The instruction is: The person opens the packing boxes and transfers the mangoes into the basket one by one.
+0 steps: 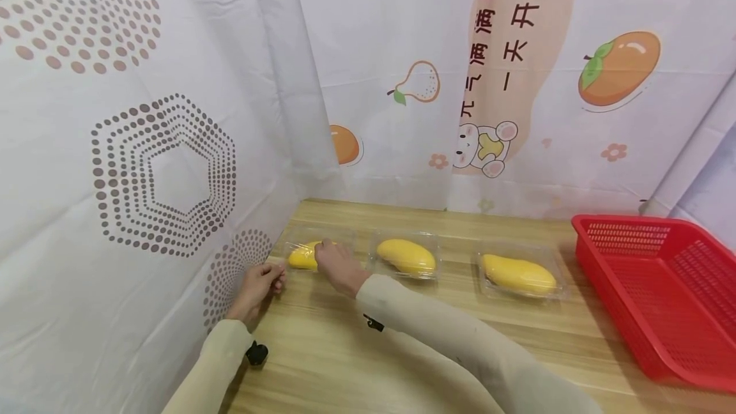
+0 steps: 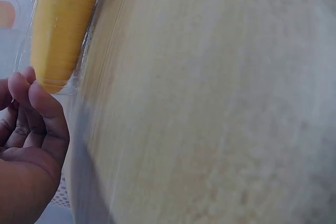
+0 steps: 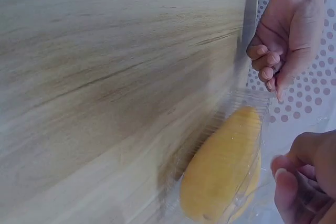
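A yellow mango (image 1: pixel 303 255) lies in a clear plastic box (image 3: pixel 247 97) at the left end of the table. My left hand (image 1: pixel 261 286) is at the box's left end, its curled fingertips and thumb pinching the corner in the left wrist view. Over the same box, my right hand (image 1: pixel 339 264) covers part of the mango in the head view. Its thumb and index finger (image 3: pixel 286 187) come together on the box's far edge. Exactly how much of the thin plastic lies between the fingertips is hard to see.
Two more clear boxes stand to the right, one with a mango (image 1: pixel 407 257) and one with another mango (image 1: pixel 519 275). A red plastic basket (image 1: pixel 623 312) is at the right. White printed curtains (image 1: pixel 379 139) hang behind and along the left of the wooden table (image 1: pixel 322 350).
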Tool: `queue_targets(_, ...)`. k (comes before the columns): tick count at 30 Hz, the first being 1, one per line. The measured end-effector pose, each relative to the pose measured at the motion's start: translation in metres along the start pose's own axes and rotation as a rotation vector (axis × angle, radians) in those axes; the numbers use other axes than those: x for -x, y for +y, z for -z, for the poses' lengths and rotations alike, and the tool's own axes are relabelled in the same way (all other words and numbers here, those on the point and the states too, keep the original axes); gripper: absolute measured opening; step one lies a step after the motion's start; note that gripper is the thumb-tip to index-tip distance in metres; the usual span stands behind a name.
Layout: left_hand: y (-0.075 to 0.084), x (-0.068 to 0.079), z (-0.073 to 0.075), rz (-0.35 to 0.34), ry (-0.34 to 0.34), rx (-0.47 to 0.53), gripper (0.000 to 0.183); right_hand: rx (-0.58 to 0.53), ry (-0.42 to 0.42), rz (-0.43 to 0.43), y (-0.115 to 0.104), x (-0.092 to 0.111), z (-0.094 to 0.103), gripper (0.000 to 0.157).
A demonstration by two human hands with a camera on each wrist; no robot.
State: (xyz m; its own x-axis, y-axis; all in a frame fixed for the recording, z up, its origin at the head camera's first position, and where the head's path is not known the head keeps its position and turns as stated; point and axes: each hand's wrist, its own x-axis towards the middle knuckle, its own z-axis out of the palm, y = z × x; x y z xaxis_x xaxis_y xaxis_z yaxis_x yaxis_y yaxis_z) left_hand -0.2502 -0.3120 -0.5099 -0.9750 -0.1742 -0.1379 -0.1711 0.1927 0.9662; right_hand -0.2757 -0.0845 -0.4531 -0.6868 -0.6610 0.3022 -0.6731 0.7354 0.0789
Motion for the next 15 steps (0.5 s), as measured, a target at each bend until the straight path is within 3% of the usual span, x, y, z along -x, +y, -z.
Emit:
queue_targets(5,-0.002,-0.001,-0.002,-0.001,0.013,0.007,0.029,-0.078,-0.01,-0.023,0.004,-0.001,0.002,0.013)
queue_targets(9,-0.002,-0.001,0.0,-0.011,0.021,0.002,0.025,-0.073,0.028,-0.007,0.009,-0.003,0.014,0.005)
queue_targets(15,-0.001,-0.001,0.002,-0.009,0.029,-0.017,0.027,0.004,0.144,0.062,0.023,-0.005,0.024,0.014)
